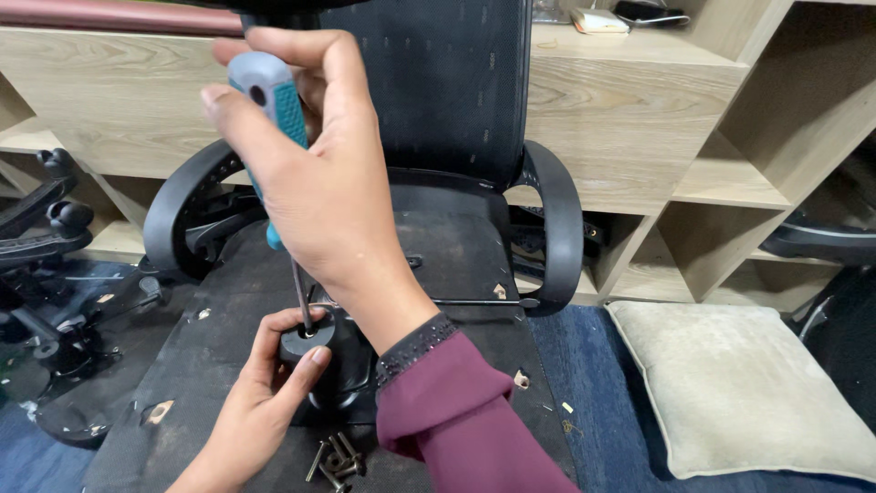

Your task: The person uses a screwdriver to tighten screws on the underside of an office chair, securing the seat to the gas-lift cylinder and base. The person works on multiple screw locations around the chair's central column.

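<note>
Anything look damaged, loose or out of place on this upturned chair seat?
Yes. The black underside cover is torn in several spots, exposing pale material, for instance near the lower left. A handful of screws lies loose on it by the left hand.

I can pick out only one likely package from here: a small flat box, cream-white with a reddish edge, lying on top of the wooden shelf unit at the upper right, just beside a dark flat item I cannot identify. I see no labels, signs or screens anywhere else.
</note>
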